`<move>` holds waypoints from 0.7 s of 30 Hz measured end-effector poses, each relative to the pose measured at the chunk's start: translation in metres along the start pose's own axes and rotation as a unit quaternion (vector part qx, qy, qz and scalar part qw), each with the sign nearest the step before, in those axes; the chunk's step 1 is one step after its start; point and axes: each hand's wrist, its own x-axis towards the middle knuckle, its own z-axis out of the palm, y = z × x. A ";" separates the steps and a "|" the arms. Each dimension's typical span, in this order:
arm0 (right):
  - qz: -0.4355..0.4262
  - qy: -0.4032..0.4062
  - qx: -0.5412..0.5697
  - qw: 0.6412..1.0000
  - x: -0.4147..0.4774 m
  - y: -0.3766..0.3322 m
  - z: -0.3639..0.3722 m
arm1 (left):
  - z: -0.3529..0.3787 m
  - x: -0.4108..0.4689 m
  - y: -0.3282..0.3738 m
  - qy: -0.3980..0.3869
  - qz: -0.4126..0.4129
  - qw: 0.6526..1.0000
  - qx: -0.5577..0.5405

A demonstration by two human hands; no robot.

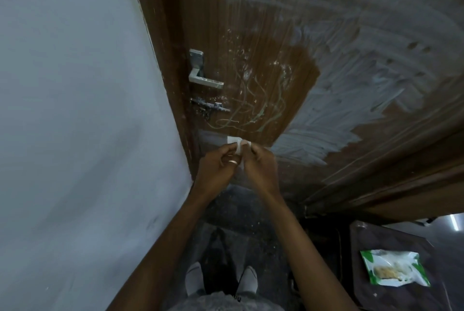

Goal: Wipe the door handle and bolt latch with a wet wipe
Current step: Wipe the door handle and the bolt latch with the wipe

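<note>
Wiping looks not yet begun — the left hand [217, 163] and right hand [259, 160] both pinch the white wet wipe [237, 146] below the silver metal lever door handle [204, 80]; the dark bolt latch [210, 107], just under that handle, appears grimy.

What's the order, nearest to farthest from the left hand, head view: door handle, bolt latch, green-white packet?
1. bolt latch, on the door just above the left hand.
2. door handle, higher up, above the latch.
3. green-white packet, far off at lower right on the dark table.
</note>
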 end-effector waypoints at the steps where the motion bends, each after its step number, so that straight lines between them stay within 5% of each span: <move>1: 0.019 -0.013 0.049 0.999 -0.001 0.001 0.000 | -0.001 -0.001 0.001 -0.019 0.018 1.000 0.010; 10: 0.248 -0.031 0.270 0.930 0.006 0.014 0.006 | -0.007 -0.011 -0.002 -0.143 0.130 0.967 0.164; 12: 0.272 -0.017 0.288 0.918 0.010 0.016 0.007 | -0.009 -0.011 -0.008 -0.111 0.138 0.972 0.151; 16: 0.280 -0.012 0.317 0.906 0.013 0.011 0.015 | -0.018 -0.002 -0.014 0.085 0.055 0.993 0.066; 21: 0.265 -0.053 0.321 0.908 0.014 -0.004 0.027 | -0.039 0.019 -0.010 0.023 -0.100 0.991 -0.083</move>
